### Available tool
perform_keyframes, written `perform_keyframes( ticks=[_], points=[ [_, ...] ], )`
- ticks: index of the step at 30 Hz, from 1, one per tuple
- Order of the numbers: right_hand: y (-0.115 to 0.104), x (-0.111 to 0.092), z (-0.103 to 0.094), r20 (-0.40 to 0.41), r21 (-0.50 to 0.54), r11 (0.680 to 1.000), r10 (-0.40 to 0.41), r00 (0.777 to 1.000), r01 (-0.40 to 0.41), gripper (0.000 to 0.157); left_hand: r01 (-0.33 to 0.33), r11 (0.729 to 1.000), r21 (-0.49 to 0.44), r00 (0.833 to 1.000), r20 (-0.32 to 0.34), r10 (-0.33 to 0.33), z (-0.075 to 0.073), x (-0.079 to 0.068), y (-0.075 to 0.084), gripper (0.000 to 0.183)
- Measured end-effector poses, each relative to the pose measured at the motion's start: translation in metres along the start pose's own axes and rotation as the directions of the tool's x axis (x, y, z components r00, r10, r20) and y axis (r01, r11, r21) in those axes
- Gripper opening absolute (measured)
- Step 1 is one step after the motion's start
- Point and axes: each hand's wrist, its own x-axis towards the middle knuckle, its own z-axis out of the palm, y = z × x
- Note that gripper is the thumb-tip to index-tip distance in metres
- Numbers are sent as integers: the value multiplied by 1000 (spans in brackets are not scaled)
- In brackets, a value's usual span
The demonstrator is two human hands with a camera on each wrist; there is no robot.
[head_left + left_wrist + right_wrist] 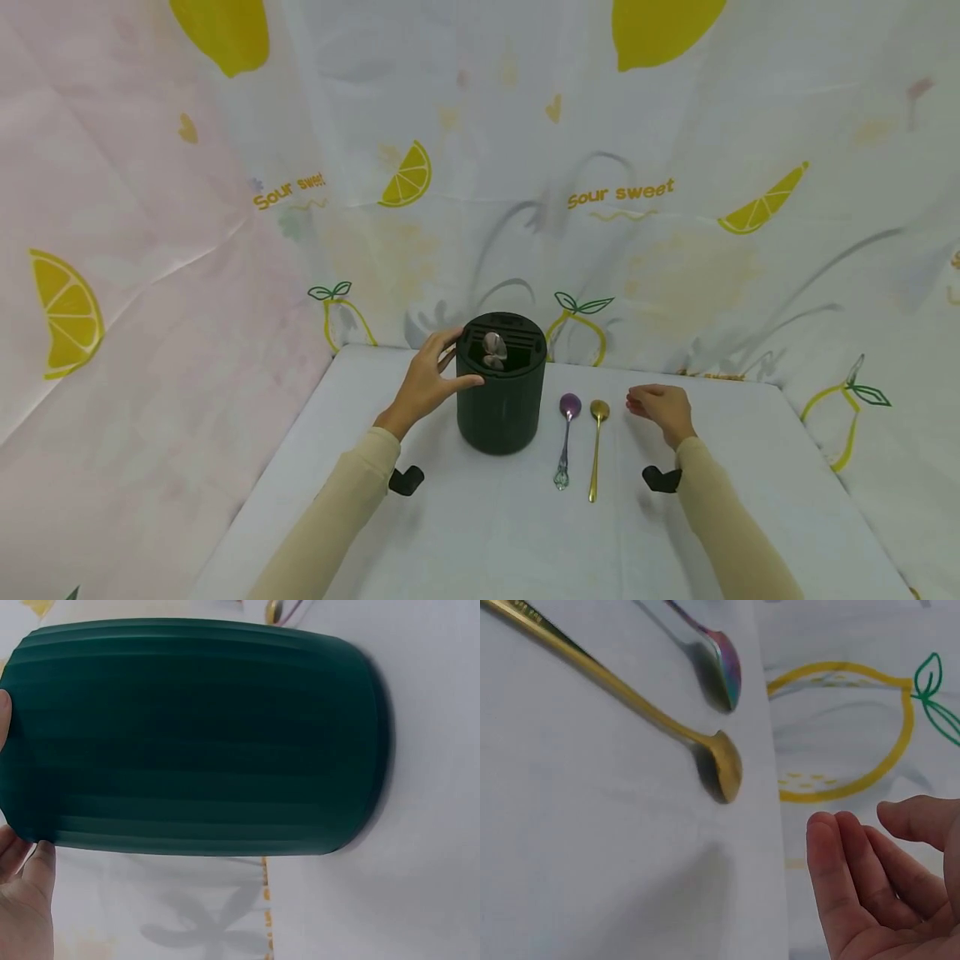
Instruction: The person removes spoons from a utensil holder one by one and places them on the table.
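Note:
A dark green ribbed utensil holder [501, 417] stands upright on the table, its slotted black top holding what look like shiny silver spoon heads [493, 343]. My left hand [429, 379] grips its upper left side, thumb at the front of the rim and fingers round the back; the left wrist view shows the fingertips against the green wall [195, 742]. To the right of the holder lie a purple iridescent spoon [564, 442] and a gold spoon [597, 450], side by side, bowls away from me. My right hand [663, 408] hovers right of the gold spoon, loosely bent and holding nothing.
The table has a white cover [480, 533]. Close behind it hangs a white cloth backdrop [480, 167] printed with lemons, and a pinkish cloth [150, 333] hangs at the left. Dark wrist camera mounts [407, 481] sit below both wrists.

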Motion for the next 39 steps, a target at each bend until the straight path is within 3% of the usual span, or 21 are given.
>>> perform_keyframes(
  ticks=[6, 17, 24, 27, 33, 39],
  points=[
    [-24, -3, 9, 28, 17, 992, -124, 992, 124, 36, 6, 1000, 4, 1000, -4, -6, 0, -1, 0, 89],
    [-78, -18, 37, 75, 44, 970, -242, 967, 239, 36, 3, 1000, 4, 1000, -5, -3, 0, -1, 1, 88],
    [-98, -28, 58, 99, 42, 954, -298, 949, 296, 33, -2, 1000, 5, 1000, -7, 2, 2, -1, -2, 88],
    [-106, -34, 68, 115, 16, 936, -351, 929, 351, 30, -5, 1000, 3, 1000, -10, 5, 2, -1, -3, 88],
    [-117, -48, 86, 142, -44, 873, -476, 868, 485, 24, -3, 1000, 2, 1000, -7, 3, 3, -2, -5, 89],
    [-137, -64, 99, 177, -37, 820, -557, 811, 571, 23, -10, 1000, 1, 1000, -9, 10, 2, -1, -6, 89]
  ],
)
